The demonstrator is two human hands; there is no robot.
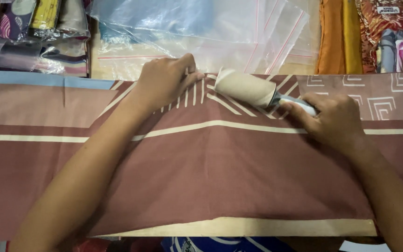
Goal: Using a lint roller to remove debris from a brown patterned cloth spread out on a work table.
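Starting nearest the camera: a blue garment with white marks is seen at the bottom edge, just below a cream hem band of the cloth. The brown cloth is laid flat across the whole width, crossed by a cream stripe and printed with white line patterns at its far side.

Both forearms are extended forward over the cloth, angled inward toward the far edge. The left hand is laid palm down on the cloth, wrist straight, fingers spread slightly and pressed flat on the white striped pattern; nothing is gripped. Its fingertips are just beside the roller head.

The right hand is turned knuckles up, fingers curled tight around the light blue handle of a lint roller. The roller's cream cylinder is held tilted, resting on the cloth between the two hands, near the cloth's far edge.

A light blue strip is seen along the cloth's far left edge. Beyond it, clear zip bags with red seal lines are spread on the table. Bagged folded fabrics are stacked at far left. Orange fabric and patterned fabrics are piled at far right.
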